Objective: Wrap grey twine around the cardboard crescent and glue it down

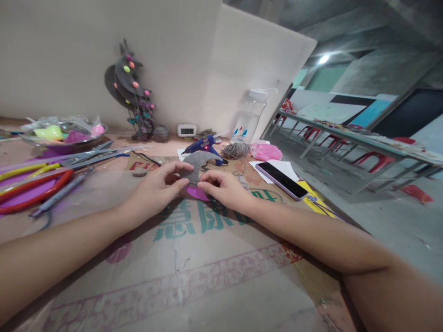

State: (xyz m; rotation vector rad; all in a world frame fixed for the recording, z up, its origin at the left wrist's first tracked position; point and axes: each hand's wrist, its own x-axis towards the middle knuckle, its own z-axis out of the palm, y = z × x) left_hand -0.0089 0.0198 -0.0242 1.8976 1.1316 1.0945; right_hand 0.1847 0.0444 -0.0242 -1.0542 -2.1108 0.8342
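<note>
A grey crescent wrapped in yarn (199,162) is raised above the cardboard (138,258) in front of me. My left hand (162,184) grips its left end between thumb and fingers. At its lower right side, my right hand (223,186) pinches the edge with thumb and fingertips. A purple piece (197,192) shows just under the crescent, partly covered by my fingers. Right behind the crescent lies a blue glue gun (205,146) with a red light on. Beside it is a ball of grey yarn (236,151).
On the left are pliers with red handles (51,189), yellow-handled scissors (24,171) and a metal bowl (65,140) of coloured bits. A decorated crescent (128,83) leans on the back board. A digital clock (187,130), water bottle (249,117) and phone (282,180) stand or lie around the work area.
</note>
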